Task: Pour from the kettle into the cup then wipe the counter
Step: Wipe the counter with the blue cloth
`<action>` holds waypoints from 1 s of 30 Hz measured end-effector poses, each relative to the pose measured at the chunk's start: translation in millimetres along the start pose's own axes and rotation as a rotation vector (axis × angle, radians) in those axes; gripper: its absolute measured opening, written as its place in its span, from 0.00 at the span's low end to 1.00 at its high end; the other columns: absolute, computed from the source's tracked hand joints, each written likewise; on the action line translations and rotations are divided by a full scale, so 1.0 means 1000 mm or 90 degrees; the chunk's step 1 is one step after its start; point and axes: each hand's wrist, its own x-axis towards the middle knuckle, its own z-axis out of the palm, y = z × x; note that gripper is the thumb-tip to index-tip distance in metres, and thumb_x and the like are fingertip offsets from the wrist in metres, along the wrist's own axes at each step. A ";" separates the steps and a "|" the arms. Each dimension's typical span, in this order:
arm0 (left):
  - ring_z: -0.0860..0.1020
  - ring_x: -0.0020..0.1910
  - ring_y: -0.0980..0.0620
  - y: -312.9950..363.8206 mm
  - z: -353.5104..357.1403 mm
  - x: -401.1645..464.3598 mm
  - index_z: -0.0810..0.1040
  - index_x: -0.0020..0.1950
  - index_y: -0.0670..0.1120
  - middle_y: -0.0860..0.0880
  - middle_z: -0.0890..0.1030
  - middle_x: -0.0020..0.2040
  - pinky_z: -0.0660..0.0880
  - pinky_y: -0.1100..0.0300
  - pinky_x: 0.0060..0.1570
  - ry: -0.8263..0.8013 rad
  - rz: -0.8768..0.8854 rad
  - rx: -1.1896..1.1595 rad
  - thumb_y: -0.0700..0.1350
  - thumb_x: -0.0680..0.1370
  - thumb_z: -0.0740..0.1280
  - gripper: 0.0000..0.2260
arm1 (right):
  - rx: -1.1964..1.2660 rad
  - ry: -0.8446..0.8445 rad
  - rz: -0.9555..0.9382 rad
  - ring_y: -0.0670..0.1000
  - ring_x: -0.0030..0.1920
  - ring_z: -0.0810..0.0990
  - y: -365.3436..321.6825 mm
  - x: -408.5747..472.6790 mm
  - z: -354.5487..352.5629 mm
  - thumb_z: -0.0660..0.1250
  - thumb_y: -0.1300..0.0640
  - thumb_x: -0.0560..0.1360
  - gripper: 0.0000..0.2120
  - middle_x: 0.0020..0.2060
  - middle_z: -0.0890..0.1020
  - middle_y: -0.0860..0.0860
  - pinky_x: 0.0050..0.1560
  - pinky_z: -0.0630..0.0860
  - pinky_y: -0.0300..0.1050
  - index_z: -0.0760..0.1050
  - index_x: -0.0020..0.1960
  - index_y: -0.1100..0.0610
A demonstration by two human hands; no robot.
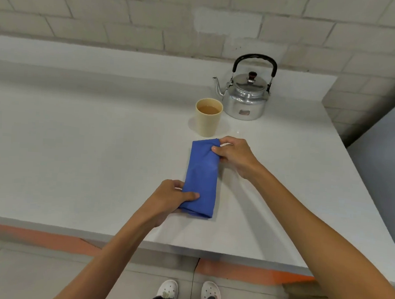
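A folded blue cloth lies lengthwise on the white counter, near its front edge. My left hand pinches the cloth's near left corner. My right hand grips its far right corner. Just beyond the cloth stands a cream cup holding brown liquid. A shiny metal kettle with a black handle sits upright behind the cup to the right, its spout pointing left toward the cup.
A pale brick wall rises behind a raised ledge at the counter's back. The counter's right edge drops off beside a grey panel. Below the front edge are floor tiles and my white shoes.
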 end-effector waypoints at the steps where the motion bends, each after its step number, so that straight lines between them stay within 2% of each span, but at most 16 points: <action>1: 0.82 0.46 0.49 -0.002 0.004 0.001 0.77 0.49 0.44 0.46 0.83 0.48 0.79 0.58 0.47 -0.002 -0.001 0.012 0.45 0.71 0.73 0.10 | -0.022 0.012 -0.005 0.58 0.52 0.82 0.005 -0.002 -0.003 0.71 0.61 0.71 0.07 0.50 0.83 0.60 0.56 0.79 0.53 0.79 0.49 0.58; 3: 0.82 0.47 0.47 -0.006 0.010 0.002 0.77 0.51 0.42 0.45 0.83 0.49 0.79 0.53 0.51 0.002 -0.002 0.041 0.45 0.70 0.74 0.14 | -0.087 0.039 -0.034 0.56 0.48 0.82 0.015 -0.005 -0.003 0.72 0.60 0.71 0.07 0.46 0.84 0.58 0.52 0.78 0.47 0.79 0.49 0.59; 5: 0.82 0.48 0.46 -0.010 0.014 0.002 0.76 0.53 0.41 0.44 0.83 0.50 0.79 0.50 0.54 0.009 -0.001 0.051 0.46 0.69 0.75 0.16 | -0.159 0.075 -0.065 0.53 0.45 0.79 0.024 -0.007 0.001 0.71 0.60 0.72 0.09 0.45 0.82 0.58 0.47 0.74 0.42 0.78 0.51 0.61; 7: 0.83 0.45 0.45 -0.011 0.013 0.000 0.76 0.52 0.42 0.43 0.84 0.48 0.80 0.51 0.53 -0.001 -0.001 0.051 0.49 0.69 0.75 0.18 | -0.221 0.110 -0.092 0.55 0.50 0.77 0.031 -0.009 0.009 0.69 0.61 0.73 0.12 0.51 0.79 0.59 0.50 0.72 0.42 0.74 0.55 0.62; 9: 0.85 0.38 0.48 -0.010 0.007 -0.004 0.77 0.51 0.44 0.45 0.85 0.43 0.81 0.55 0.46 -0.006 0.005 0.098 0.55 0.70 0.73 0.18 | -0.284 0.165 -0.136 0.55 0.59 0.71 0.035 -0.014 0.018 0.67 0.63 0.74 0.17 0.58 0.71 0.59 0.58 0.70 0.43 0.69 0.61 0.61; 11: 0.84 0.30 0.50 -0.008 -0.005 -0.007 0.77 0.48 0.45 0.45 0.85 0.36 0.81 0.56 0.41 0.044 0.033 0.194 0.60 0.72 0.68 0.19 | -0.337 0.209 -0.211 0.54 0.62 0.65 0.038 -0.023 0.030 0.64 0.66 0.74 0.19 0.60 0.66 0.57 0.61 0.69 0.45 0.66 0.64 0.61; 13: 0.83 0.28 0.50 -0.005 -0.017 -0.005 0.77 0.48 0.45 0.46 0.84 0.35 0.81 0.54 0.41 0.136 0.097 0.300 0.61 0.75 0.63 0.19 | -0.378 0.180 -0.264 0.55 0.63 0.65 0.042 -0.030 0.043 0.60 0.65 0.76 0.17 0.63 0.66 0.57 0.63 0.69 0.46 0.67 0.65 0.62; 16: 0.79 0.40 0.47 -0.004 -0.030 0.014 0.77 0.54 0.42 0.45 0.82 0.44 0.76 0.54 0.46 0.236 0.217 0.399 0.54 0.78 0.60 0.16 | -0.493 0.081 -0.236 0.58 0.72 0.59 0.047 -0.030 0.065 0.53 0.58 0.81 0.20 0.72 0.62 0.59 0.72 0.56 0.47 0.60 0.71 0.64; 19: 0.73 0.58 0.42 -0.006 -0.036 0.037 0.73 0.62 0.39 0.39 0.77 0.60 0.70 0.51 0.56 0.233 0.330 0.465 0.43 0.80 0.58 0.14 | -0.592 0.082 -0.182 0.57 0.77 0.46 0.048 -0.024 0.088 0.46 0.53 0.82 0.25 0.77 0.52 0.59 0.76 0.42 0.51 0.50 0.75 0.63; 23: 0.67 0.68 0.38 -0.016 -0.039 0.059 0.68 0.69 0.38 0.37 0.69 0.70 0.65 0.45 0.66 0.234 0.348 0.527 0.38 0.80 0.56 0.17 | -0.664 0.074 -0.265 0.55 0.77 0.44 0.057 -0.034 0.106 0.44 0.52 0.82 0.25 0.77 0.50 0.57 0.76 0.39 0.51 0.47 0.76 0.60; 26: 0.64 0.71 0.40 -0.025 -0.038 0.065 0.66 0.71 0.39 0.39 0.66 0.73 0.61 0.46 0.70 0.223 0.350 0.541 0.41 0.81 0.56 0.18 | -0.671 0.060 -0.319 0.53 0.77 0.46 0.069 -0.053 0.098 0.45 0.52 0.82 0.24 0.77 0.52 0.56 0.76 0.40 0.49 0.48 0.76 0.59; 30: 0.62 0.73 0.42 -0.036 -0.039 0.065 0.65 0.72 0.42 0.40 0.64 0.74 0.58 0.47 0.72 0.226 0.373 0.545 0.44 0.81 0.57 0.19 | -0.670 0.073 -0.312 0.53 0.77 0.46 0.084 -0.072 0.069 0.46 0.52 0.82 0.25 0.77 0.51 0.55 0.75 0.37 0.47 0.48 0.76 0.59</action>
